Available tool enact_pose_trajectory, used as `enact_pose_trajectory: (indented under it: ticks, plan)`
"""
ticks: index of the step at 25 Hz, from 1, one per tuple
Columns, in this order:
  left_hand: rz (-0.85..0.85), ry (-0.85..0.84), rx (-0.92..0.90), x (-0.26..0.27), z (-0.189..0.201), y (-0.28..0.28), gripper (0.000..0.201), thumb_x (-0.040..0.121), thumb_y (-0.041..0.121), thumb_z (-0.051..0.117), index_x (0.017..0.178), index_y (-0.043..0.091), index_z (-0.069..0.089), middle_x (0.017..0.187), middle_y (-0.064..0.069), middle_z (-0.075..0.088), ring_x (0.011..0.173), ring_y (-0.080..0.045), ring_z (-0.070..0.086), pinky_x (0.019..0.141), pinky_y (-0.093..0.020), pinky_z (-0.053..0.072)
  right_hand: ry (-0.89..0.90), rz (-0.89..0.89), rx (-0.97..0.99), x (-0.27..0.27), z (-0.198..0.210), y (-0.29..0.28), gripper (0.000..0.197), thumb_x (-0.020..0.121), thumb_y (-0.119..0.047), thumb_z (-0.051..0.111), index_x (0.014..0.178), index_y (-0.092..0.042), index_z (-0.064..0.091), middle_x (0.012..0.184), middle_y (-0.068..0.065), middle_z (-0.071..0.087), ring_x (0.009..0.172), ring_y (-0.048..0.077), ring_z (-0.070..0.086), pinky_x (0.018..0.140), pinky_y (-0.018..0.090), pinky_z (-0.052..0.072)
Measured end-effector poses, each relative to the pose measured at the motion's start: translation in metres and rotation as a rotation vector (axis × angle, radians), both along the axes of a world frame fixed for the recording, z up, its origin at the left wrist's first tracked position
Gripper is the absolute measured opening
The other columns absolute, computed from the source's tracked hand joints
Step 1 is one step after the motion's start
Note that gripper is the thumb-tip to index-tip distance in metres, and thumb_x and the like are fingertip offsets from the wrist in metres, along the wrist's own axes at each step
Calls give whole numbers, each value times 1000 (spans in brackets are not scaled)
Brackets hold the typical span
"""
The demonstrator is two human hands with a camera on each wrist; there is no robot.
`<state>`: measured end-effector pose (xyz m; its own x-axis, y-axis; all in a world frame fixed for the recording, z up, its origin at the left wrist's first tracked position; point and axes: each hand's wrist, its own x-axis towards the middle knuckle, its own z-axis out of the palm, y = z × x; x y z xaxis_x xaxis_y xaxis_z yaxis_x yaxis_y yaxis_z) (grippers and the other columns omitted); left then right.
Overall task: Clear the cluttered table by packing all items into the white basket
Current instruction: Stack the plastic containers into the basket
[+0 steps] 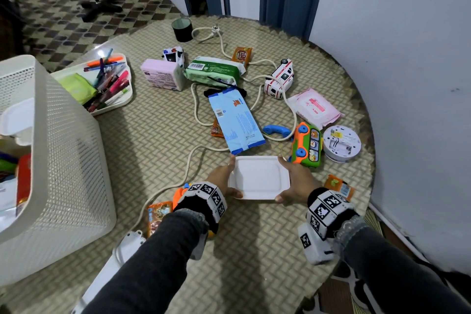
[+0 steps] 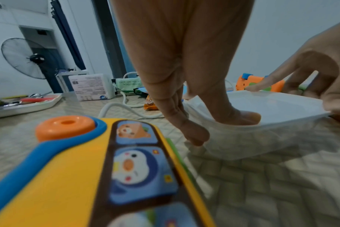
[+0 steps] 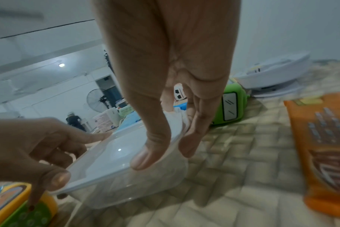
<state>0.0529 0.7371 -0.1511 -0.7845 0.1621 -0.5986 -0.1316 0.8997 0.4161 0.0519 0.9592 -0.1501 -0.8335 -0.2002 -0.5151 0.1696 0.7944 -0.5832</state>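
A white-lidded clear plastic container [image 1: 260, 178] sits low over the round woven-pattern table [image 1: 254, 250], near its front. My left hand [image 1: 226, 178] grips its left side and my right hand [image 1: 288, 180] grips its right side. In the left wrist view the left thumb [image 2: 241, 116] presses on the lid [image 2: 278, 106]. In the right wrist view the right thumb [image 3: 145, 156] lies on the lid [image 3: 115, 152]. I cannot tell whether the container touches the table. The white perforated basket [image 1: 63, 160] stands at the left, with several items inside.
Beyond the container lie a blue packet [image 1: 235, 122], a green wipes pack [image 1: 214, 71], a pink box [image 1: 163, 78], a toy ambulance [image 1: 279, 79], pink wipes [image 1: 316, 107], a toy bus [image 1: 307, 146] and a looping white cable [image 1: 196, 107]. A pen tray [image 1: 107, 81] adjoins the basket.
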Motion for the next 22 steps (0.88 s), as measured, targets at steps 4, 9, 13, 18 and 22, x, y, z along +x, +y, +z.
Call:
enact_pose_trajectory:
  ticks: [4, 9, 13, 18, 22]
  plan:
    - [58, 49, 92, 8, 6, 0, 108, 74, 19, 80, 152, 13, 4, 141, -16, 44, 130, -30, 41, 105, -34, 35, -38, -104, -153, 7, -4, 1, 112, 62, 1, 83, 152, -19, 19, 142, 5, 41, 128, 24, 42, 81, 26, 48]
    - [241, 219, 349, 33, 21, -4, 100, 67, 11, 84, 146, 16, 22, 120, -6, 56, 112, -25, 53, 79, -21, 43, 98, -454, -454, 12, -5, -8, 65, 83, 4, 62, 142, -8, 37, 129, 3, 51, 123, 22, 48, 103, 36, 40]
    - [378, 320, 431, 47, 42, -13, 75, 69, 31, 84, 124, 14, 36, 99, 3, 56, 90, -16, 56, 63, -16, 45, 337, -468, -386, 6, 14, -20, 40, 92, 3, 52, 130, -4, 50, 123, 10, 57, 111, 21, 52, 91, 31, 42]
    - [437, 280, 584, 45, 60, -25, 44, 80, 42, 72, 112, 25, 48, 108, 0, 59, 94, -15, 60, 76, -32, 53, 372, -133, -452, 0, 43, -34, 40, 90, 9, 51, 122, -15, 59, 121, 8, 60, 114, 20, 54, 89, 31, 44]
    - [461, 280, 684, 54, 56, -26, 29, 88, 41, 63, 112, 35, 49, 107, -1, 65, 96, -15, 64, 77, -34, 56, 400, -150, -510, 1, 53, -50, 37, 93, 2, 52, 118, -25, 57, 106, 3, 62, 101, 19, 59, 80, 24, 47]
